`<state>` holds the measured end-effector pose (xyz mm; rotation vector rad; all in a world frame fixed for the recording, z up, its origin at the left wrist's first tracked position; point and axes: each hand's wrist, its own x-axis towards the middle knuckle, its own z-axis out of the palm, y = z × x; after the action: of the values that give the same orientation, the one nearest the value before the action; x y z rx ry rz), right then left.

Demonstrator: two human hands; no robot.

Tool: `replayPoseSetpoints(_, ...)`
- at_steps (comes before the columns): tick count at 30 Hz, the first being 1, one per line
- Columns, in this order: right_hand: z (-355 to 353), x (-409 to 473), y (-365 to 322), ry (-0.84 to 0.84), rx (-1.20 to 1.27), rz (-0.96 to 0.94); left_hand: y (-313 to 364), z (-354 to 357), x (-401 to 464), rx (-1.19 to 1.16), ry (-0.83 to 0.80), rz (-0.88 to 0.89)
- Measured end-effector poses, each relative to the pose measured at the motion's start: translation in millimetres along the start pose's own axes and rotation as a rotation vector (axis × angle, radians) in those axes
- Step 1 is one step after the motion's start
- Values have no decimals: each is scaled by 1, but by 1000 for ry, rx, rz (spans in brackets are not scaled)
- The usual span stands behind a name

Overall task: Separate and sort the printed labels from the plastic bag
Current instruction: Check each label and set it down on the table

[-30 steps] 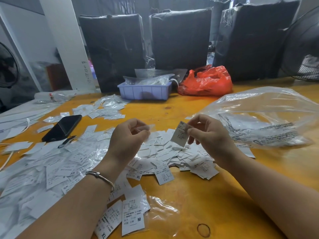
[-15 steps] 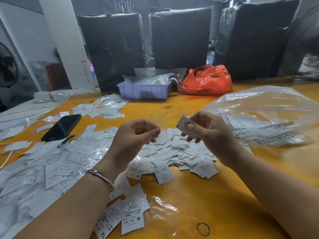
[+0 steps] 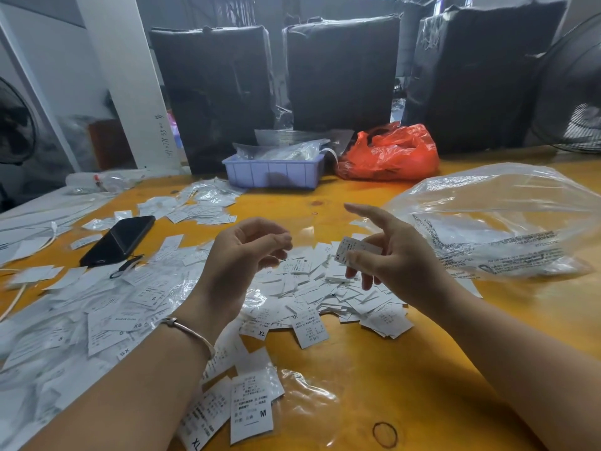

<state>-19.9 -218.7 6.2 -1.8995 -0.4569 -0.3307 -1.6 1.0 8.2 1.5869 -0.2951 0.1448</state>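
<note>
My right hand [image 3: 393,255] pinches one small white printed label [image 3: 354,250], marked XS, between thumb and fingers, with the index finger stretched out. My left hand [image 3: 244,255] is curled just to the left of it, thumb and forefinger pinched on what looks like a small clear plastic sleeve [image 3: 305,232], which is barely visible. Both hands hover above a heap of loose labels [image 3: 325,288] on the yellow table [image 3: 422,369]. A big clear plastic bag [image 3: 487,222] with black print lies to the right.
More labels and clear sleeves cover the table's left side [image 3: 97,307]; M and XL labels [image 3: 250,408] lie near me. A black phone [image 3: 120,239], a blue tray [image 3: 273,172], a red bag [image 3: 390,151], a rubber band [image 3: 384,434] and black wrapped boxes [image 3: 341,70] stand around.
My right hand has turned the label flatter and straightened its index finger. My left hand has drifted up and right toward it. The piles have not moved.
</note>
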Motion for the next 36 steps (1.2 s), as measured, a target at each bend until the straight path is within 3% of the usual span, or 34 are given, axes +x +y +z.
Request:
replayPoseSetpoints(15, -6, -3, -11, 149, -21, -201, 4, 5, -6, 41, -191, -35)
replayPoseSetpoints(25, -5, -2, -12, 151, 7, -220, 2, 8, -7, 185, -169, 34)
replayPoseSetpoints(36, -7, -5, -26, 41, -5, -324, 2, 11, -9, 300, -229, 146)
